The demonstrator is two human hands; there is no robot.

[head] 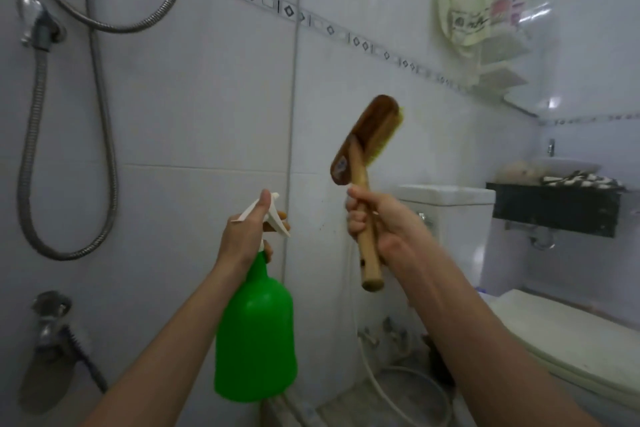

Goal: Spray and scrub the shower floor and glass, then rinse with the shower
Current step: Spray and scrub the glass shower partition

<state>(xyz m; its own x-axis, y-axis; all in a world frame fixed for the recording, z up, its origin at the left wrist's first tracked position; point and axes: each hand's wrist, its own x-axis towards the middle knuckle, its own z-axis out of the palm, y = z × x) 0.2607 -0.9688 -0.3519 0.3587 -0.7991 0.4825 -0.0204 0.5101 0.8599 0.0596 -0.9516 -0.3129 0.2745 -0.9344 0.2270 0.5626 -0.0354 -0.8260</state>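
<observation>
My left hand point(247, 236) grips the white trigger head of a green spray bottle point(256, 333), held upright in front of the white tiled wall point(201, 97). My right hand point(377, 222) is closed around the wooden handle of a scrub brush point(365, 139); its brown head points up with yellowish bristles facing right. A glass panel's edge point(292, 114) runs vertically between the two hands. A metal shower hose point(33, 135) loops down the wall at the left from a bracket point(38, 26).
A tap point(52, 315) sticks out of the wall at lower left. A white toilet with tank point(450, 208) and closed lid point(568, 340) stands at the right. Beyond it are a dark sink counter point(557, 211) and a hanging bag point(464, 10) near shelves.
</observation>
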